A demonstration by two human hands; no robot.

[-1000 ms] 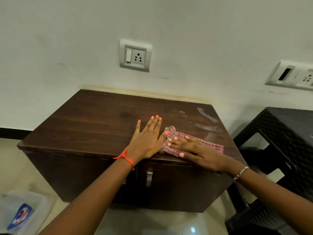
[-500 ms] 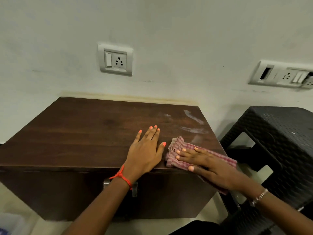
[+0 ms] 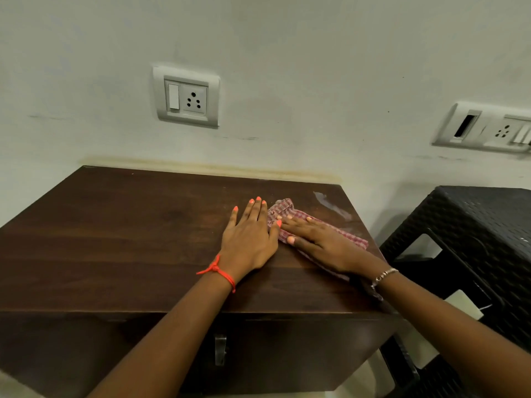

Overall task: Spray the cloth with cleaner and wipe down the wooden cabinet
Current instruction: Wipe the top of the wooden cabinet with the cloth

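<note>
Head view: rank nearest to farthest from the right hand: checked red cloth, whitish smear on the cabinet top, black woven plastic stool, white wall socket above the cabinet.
1. Checked red cloth: directly under the right hand, touching.
2. Whitish smear: just beyond the cloth, toward the dark wooden cabinet's back right corner.
3. Black woven plastic stool: off to the right, beside the cabinet.
4. White wall socket: up on the wall, to the left.
</note>
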